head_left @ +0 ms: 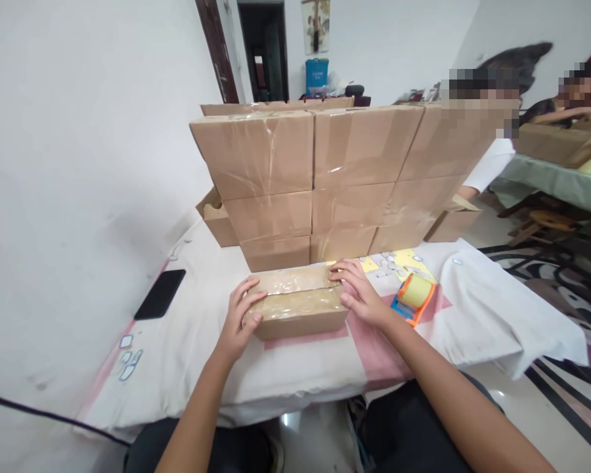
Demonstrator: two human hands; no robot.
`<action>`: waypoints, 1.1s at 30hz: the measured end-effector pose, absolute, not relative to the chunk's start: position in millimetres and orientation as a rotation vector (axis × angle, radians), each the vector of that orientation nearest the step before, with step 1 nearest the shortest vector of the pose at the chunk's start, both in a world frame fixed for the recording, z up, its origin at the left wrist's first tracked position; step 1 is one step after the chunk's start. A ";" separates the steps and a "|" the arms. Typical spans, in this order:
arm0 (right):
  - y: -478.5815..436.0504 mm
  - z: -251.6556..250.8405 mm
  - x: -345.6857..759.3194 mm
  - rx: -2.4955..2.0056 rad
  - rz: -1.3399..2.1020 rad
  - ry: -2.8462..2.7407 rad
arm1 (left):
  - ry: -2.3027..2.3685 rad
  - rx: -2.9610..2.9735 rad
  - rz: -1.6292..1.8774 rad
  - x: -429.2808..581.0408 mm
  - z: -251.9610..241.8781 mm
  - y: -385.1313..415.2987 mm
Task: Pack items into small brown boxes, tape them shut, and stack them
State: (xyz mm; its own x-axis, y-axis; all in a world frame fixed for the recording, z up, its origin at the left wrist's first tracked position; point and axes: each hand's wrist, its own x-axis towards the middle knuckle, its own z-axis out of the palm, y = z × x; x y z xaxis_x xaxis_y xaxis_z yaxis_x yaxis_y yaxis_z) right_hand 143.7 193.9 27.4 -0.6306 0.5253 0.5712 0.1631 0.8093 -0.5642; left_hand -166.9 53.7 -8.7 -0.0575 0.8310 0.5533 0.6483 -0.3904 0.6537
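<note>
A small cardboard box (303, 323) lies on the cloth-covered table in front of me, with shiny clear tape over the seam along its top. My left hand (241, 315) grips its left end, fingers on the top and thumb near the front edge. At the opposite end, my right hand (357, 292) holds the right side with fingers curled over the top corner. An orange and blue tape dispenser (414, 299) with a yellowish roll sits just right of my right hand.
Taped cardboard boxes (268, 154) form a wall, three high, behind the small box. A black phone (160, 294) lies at the left by the wall. Open cartons (453, 220) flank the stack. One person's white sleeve (490, 164) shows behind it; another person is at a far-right table.
</note>
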 end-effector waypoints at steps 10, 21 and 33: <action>184.7 25.4 142.7 -0.606 0.494 -2.268 | 1.793 2.147 1.308 -166.4 1.2 54.4; 150.9 14.6 226.5 -1.021 0.185 -1.452 | 2.086 2.292 1.323 -142.9 5.9 21.9; 192.2 -63.4 264.4 -1.114 0.825 -1.049 | 2.323 2.533 1.230 -114.6 11.3 35.9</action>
State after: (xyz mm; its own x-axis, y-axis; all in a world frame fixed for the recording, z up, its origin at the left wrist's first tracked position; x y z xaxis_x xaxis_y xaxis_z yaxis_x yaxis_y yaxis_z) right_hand 264.4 192.2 -63.4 0.3124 0.9192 0.2397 -0.0171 0.2577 -0.9661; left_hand -114.6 35.9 11.3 0.0285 0.6632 0.7479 0.9913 -0.1147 0.0639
